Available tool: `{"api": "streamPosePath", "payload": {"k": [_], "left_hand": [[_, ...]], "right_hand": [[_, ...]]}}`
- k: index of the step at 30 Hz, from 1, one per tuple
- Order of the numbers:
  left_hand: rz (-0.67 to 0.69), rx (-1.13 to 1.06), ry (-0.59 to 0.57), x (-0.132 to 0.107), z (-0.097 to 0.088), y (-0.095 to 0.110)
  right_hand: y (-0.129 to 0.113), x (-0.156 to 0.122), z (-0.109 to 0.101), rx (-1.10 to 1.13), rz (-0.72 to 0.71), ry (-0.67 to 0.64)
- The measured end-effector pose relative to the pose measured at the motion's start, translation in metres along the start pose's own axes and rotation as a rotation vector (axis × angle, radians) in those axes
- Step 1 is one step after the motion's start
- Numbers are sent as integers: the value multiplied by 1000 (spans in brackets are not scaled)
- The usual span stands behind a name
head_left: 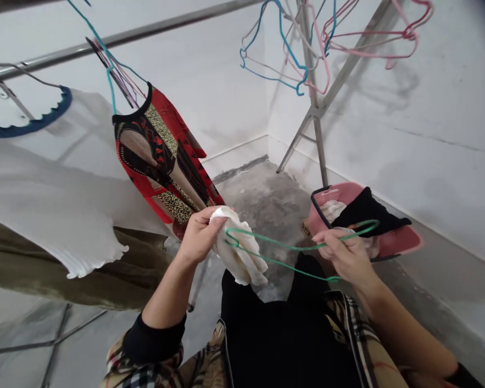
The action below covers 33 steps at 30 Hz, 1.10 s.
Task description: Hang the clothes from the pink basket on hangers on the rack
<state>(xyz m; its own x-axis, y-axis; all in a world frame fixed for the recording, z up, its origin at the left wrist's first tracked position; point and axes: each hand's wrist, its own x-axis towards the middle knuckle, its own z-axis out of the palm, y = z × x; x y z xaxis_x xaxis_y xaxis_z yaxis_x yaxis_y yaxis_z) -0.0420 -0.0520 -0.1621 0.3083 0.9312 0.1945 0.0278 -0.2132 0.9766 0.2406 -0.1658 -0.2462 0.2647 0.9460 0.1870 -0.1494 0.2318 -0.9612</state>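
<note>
My left hand [200, 234] is closed on a crumpled white cloth [238, 250] that hangs from its fingers. My right hand [345, 253] pinches a green wire hanger [295, 248], which lies nearly level between both hands; its hook end touches the white cloth. Just beyond my right hand stands a pink basket [400, 240] with dark and white clothes in it.
A metal rail [145, 33] carries a red, black and tan patterned garment [165, 156], a white top [48, 188] and an olive garment [64, 269]. Several empty pink and blue hangers [303, 48] hang from a rack pole [317, 118] at the corner of white walls.
</note>
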Motion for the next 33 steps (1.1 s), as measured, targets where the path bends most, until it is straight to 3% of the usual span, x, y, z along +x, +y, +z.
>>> {"api": "streamPosePath", "payload": {"k": [3, 5, 10, 13, 16, 18, 21, 24, 26, 29, 33], "left_hand": [[61, 88, -41, 0, 3, 0], [86, 134, -91, 1, 9, 2], [120, 230, -318, -1, 37, 11], [173, 249, -434, -3, 50, 16], [267, 291, -476, -5, 56, 13], [345, 364, -425, -7, 58, 6], [422, 486, -155, -13, 64, -8], [312, 412, 115, -25, 76, -22], [170, 208, 124, -34, 88, -27], [47, -100, 17, -42, 104, -31], [-158, -324, 30, -39, 112, -32]], "right_hand": [[-9, 7, -3, 131, -136, 159], [-15, 12, 3, 119, -207, 184], [-24, 22, 41, -238, -313, -91], [-21, 23, 60, -238, -382, -251], [-15, 21, 68, -197, -356, -267], [-12, 18, 68, -222, -321, -221], [-13, 14, 68, -326, -293, -114], [-14, 12, 69, -335, -283, -13], [-13, 11, 71, -303, -266, 9], [-8, 10, 73, -273, -289, -40], [-6, 10, 70, -277, -350, -78]]}}
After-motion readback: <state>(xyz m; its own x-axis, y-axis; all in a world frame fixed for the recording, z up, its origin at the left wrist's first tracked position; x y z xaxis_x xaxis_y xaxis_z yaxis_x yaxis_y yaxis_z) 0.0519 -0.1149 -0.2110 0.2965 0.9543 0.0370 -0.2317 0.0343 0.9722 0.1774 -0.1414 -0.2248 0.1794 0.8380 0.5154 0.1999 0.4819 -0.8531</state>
